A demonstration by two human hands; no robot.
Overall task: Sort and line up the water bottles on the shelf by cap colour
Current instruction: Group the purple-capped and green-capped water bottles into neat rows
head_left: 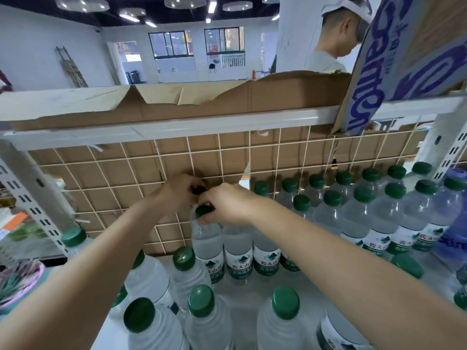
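Note:
Many clear water bottles with green caps stand on the white shelf (242,296). Two rows of them (358,198) run along the wire grid back at the right. My right hand (227,205) grips the green cap of a bottle (207,246) at the left end of the front row. My left hand (177,190) is closed around the dark cap of another bottle just behind it, whose body is hidden by my hands. Loose green-capped bottles (202,306) stand unaligned in the foreground.
A purple-tinted bottle (452,223) stands at the far right. A wire grid (121,173) backed with cardboard closes the shelf's rear. Torn cardboard and a printed carton (404,46) lie on the shelf above. Another person (338,36) stands behind the shelving.

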